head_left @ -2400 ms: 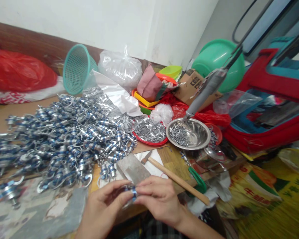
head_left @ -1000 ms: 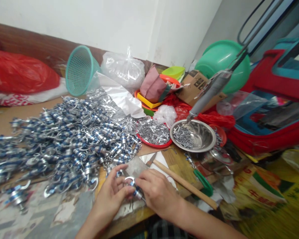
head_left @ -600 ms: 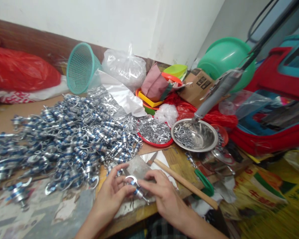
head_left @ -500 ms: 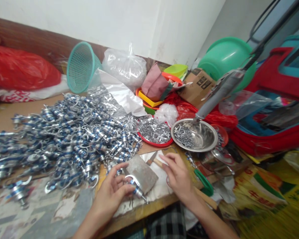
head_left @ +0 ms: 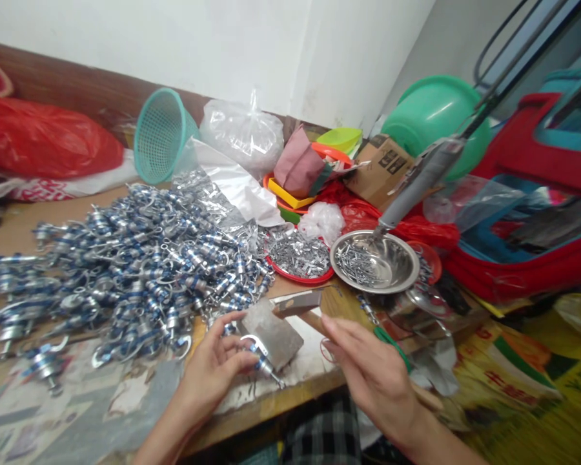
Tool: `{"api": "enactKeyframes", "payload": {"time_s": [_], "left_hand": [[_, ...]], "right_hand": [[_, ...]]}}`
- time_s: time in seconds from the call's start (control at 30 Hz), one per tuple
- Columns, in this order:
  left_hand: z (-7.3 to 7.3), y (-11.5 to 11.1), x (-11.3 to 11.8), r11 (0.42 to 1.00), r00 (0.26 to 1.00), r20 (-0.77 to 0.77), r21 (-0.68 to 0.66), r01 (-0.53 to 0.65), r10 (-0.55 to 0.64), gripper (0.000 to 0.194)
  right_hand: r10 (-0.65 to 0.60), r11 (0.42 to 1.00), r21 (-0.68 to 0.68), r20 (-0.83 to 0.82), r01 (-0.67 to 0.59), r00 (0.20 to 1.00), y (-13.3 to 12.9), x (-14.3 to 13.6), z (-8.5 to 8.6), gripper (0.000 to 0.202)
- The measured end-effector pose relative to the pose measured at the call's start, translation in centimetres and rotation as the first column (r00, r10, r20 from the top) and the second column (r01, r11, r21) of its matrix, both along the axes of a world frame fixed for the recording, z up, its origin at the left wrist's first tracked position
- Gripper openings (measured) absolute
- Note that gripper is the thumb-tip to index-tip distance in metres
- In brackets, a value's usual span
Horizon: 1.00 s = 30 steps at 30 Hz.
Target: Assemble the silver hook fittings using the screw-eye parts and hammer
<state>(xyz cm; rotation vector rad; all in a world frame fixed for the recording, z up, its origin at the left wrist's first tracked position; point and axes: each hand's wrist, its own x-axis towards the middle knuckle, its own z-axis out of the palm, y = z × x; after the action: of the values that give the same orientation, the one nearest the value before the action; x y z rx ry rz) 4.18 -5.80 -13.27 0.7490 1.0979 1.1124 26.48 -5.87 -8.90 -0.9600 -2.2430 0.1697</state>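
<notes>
My left hand pinches a blue-and-silver metal fitting with a curved hook between thumb and fingers. The fitting lies tilted at the near side of a grey metal block. In my right hand is a hammer, gripped by its wooden handle, its head over the block's far edge. Under the block spreads a whitish sheet. A large heap of similar blue-and-silver fittings covers the table to the left.
Behind the block stand a red tray of small metal strips and a steel bowl with metal pins. A grey lamp-like arm slants over the bowl. Green-handled tool lies right. A teal basket and plastic bags sit behind.
My right hand has shifted right and nearer to me, and the hammer has turned so its head now shows lengthwise above the block. My left hand keeps its grip on the fitting.
</notes>
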Motion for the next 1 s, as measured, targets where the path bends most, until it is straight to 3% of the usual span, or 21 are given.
{"api": "enactKeyframes", "payload": {"time_s": [0.17,0.27,0.37,0.47,0.57,0.63,0.67,0.73,0.8,0.87,1.0], "left_hand": [[0.0,0.0,0.0,0.999,0.999,-0.023,0.004,-0.032,0.032,0.06],[-0.1,0.1,0.0,0.999,0.999,-0.013,0.009,-0.032,0.032,0.062],[-0.2,0.1,0.0,1.0,1.0,-0.002,0.001,-0.029,0.029,0.063],[-0.3,0.1,-0.1,1.0,0.999,-0.026,0.009,-0.027,0.027,0.057],[-0.4,-0.1,-0.4,0.997,0.974,-0.225,0.08,0.01,0.008,0.027],[-0.7,-0.3,-0.7,0.99,0.907,-0.421,0.131,0.043,0.016,0.012],[-0.8,-0.4,-0.9,0.985,0.869,-0.493,0.164,0.05,0.038,0.012],[-1.1,-0.4,-0.9,0.966,0.815,-0.568,0.256,0.045,0.113,0.014],[-1.3,-0.3,-0.8,0.939,0.777,-0.602,0.342,0.043,0.184,0.017],[-1.2,-0.1,-0.5,0.92,0.742,-0.632,0.388,0.052,0.225,0.018],[-1.0,0.0,-0.3,0.907,0.684,-0.692,0.409,0.106,0.232,0.017]], "right_hand": [[0.017,0.999,-0.051,0.213,-0.006,0.977,-1.0,-0.5,-0.7,0.051],[0.024,0.999,-0.033,0.19,-0.018,0.981,-1.0,-0.9,-0.5,0.051],[0.035,0.986,-0.165,0.221,0.002,0.975,-0.2,-1.2,-0.3,0.051],[-0.103,0.965,-0.236,0.053,0.112,0.993,1.8,-0.6,-1.2,0.041],[-0.261,0.877,-0.42,-0.006,0.234,0.965,4.1,0.8,-3.1,0.038],[-0.256,0.794,-0.557,0.056,0.243,0.965,5.4,1.6,-4.2,0.037],[-0.224,0.78,-0.581,0.087,0.232,0.971,6.1,1.9,-4.5,0.034],[-0.183,0.828,-0.496,0.198,0.26,0.963,7.7,1.8,-4.6,0.027],[-0.236,0.886,-0.312,0.334,0.343,0.912,10.0,1.2,-4.2,0.027],[-0.322,0.889,-0.178,0.414,0.422,0.852,13.0,0.3,-3.8,0.029],[-0.298,0.881,-0.166,0.532,0.443,0.792,18.7,-1.5,-3.7,0.019]]}}
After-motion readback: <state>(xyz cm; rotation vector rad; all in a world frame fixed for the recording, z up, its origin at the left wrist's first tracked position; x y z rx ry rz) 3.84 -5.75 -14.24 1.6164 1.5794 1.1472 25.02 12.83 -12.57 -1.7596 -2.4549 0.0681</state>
